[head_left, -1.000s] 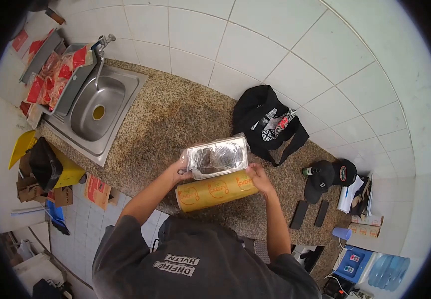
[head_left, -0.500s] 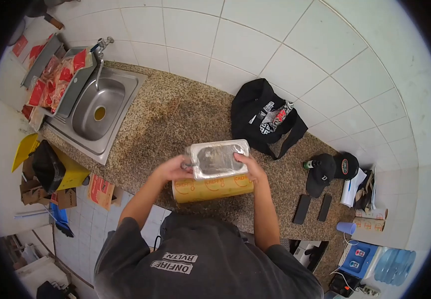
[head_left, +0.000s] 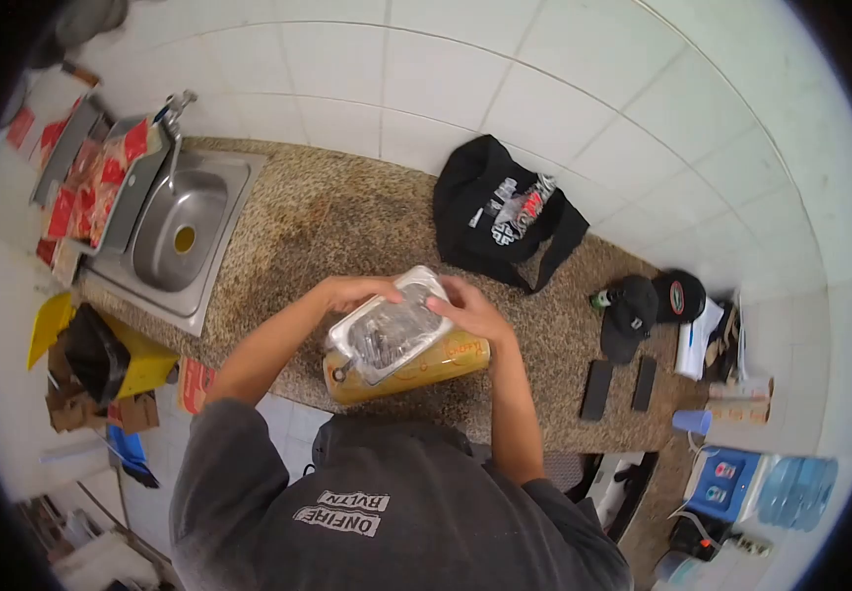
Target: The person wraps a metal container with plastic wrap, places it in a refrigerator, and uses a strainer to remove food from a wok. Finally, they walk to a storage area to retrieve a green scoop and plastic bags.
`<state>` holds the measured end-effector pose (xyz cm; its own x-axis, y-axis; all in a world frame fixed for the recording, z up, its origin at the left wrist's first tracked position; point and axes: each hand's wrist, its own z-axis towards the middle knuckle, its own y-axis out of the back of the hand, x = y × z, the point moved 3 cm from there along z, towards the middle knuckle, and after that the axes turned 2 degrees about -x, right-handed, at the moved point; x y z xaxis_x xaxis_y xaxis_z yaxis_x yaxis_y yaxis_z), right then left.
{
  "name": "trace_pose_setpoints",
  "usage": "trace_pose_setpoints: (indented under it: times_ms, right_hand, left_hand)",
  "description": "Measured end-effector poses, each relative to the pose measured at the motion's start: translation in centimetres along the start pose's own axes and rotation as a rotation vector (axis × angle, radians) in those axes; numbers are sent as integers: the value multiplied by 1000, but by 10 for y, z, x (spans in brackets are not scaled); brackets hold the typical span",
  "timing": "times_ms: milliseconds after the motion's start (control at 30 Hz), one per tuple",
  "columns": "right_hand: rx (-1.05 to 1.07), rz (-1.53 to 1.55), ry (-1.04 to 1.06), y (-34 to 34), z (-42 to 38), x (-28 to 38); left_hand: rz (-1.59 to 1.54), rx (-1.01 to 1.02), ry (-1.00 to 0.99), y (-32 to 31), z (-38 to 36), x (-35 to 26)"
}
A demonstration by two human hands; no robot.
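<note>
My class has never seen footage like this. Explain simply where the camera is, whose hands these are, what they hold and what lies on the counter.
There is no robot: these are a person's bare hands, seen by one camera worn on the head, looking forward and down. The left hand and right hand hold a metal container, apparently wrapped in clear film, at a slant over a yellow roll. Also on the speckled counter are a black bag, two dark caps and two dark flat blocks. A sink is at the left.
</note>
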<state>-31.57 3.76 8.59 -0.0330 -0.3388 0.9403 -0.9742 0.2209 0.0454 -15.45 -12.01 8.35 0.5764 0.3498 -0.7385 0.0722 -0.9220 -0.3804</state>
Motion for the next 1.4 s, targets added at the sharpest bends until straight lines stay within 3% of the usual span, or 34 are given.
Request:
trace_pose_setpoints:
  times_ms: [33,67,167,233,300,367,467,567,633,733,767,833,867,933,1067,1133,1267,1333,1367,1400]
  right_hand:
    - [-197,-141,114,6,-14,-6]
    - [-243,-327,192,14,-33,-1]
    - [-122,-154,311,9,-41,-41]
    - [-165,-193,334,-5,-36,-46]
    - [-357,-578,434,-21,-35,-29]
    - [-460,-516,510,-28,-28,-9]
    - [-269,-429,451,-35,-11,0]
    - [-349,-307,300,-40,4,-7]
    - [-587,-388,226,-42,14,-17]
    - [-662,-470,163,-43,34,-17]
    - [-668,-465,159,-42,40,-15]
    - [-504,-614,-85,-39,54,-14]
    - [-515,-611,-86,-37,63,-15]
    - [-522,-677,-313,-36,77,-22]
    - [-607,-693,-346,-34,86,-15]
    - [-374,-472,-345,-22,96,-27]
    - [-238,-182,-338,-20,82,-20]
    - [-257,621,-130,-15,79,-25]
    - [-256,621,-130,-5,69,-30]
    - [-301,832,-73,10,53,-29]
  left_hand:
    - [20,16,26,4,-3,14]
    - [-106,-28,68,15,-5,32]
    - [-341,-177,98,2,-27,42]
    - [-455,-272,73,-3,-31,45]
    - [-547,-259,-4,6,-27,55]
    - [-512,-293,-25,11,-25,64]
    - [-615,-282,-82,7,-31,58]
    - [-695,-228,-160,16,-35,67]
    - [-593,-323,-123,54,-24,114]
    - [-655,-344,-127,27,-36,94]
    - [-650,-342,-121,6,-45,74]
    - [-548,-547,-167,-29,-68,31]
    - [-539,-540,-166,-35,-70,26]
    - [-602,-437,-149,-44,-75,21]
    - [-587,-412,-219,-17,-76,39]
    - [-582,-409,-257,-4,-82,40]
    - [-557,-421,-308,13,-89,42]
    - [-536,-426,-324,16,-90,41]
    - [-522,-431,-330,15,-91,39]
    - [-506,-431,-337,11,-93,30]
